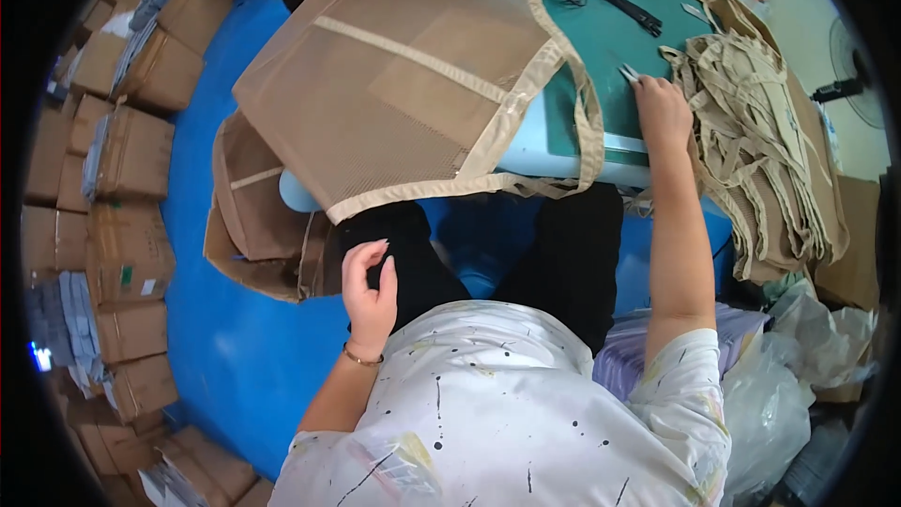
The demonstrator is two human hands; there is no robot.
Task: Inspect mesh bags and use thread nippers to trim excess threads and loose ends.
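A large tan mesh bag [404, 84] with cream trim and a looped strap lies over the near left edge of the green-topped table [605, 117]. My right hand [664, 111] rests at the table's right side, closed on small metal thread snips [629, 73] whose tips stick out beyond the fingers. Below the bag's near edge, over my lap, hovers my left hand [369, 286]. Its fingers are loosely curled with the thumb apart, and I see nothing in it. It does not touch the bag.
Similar mesh bags [751, 131] are piled at the right. An open cardboard box [221, 258] holding mesh pieces stands at the left. Stacked cartons [131, 150] line the blue floor [221, 347]. Black zipper-like strips [624, 5] lie at the back, and clear plastic [765, 404] bunches at the lower right.
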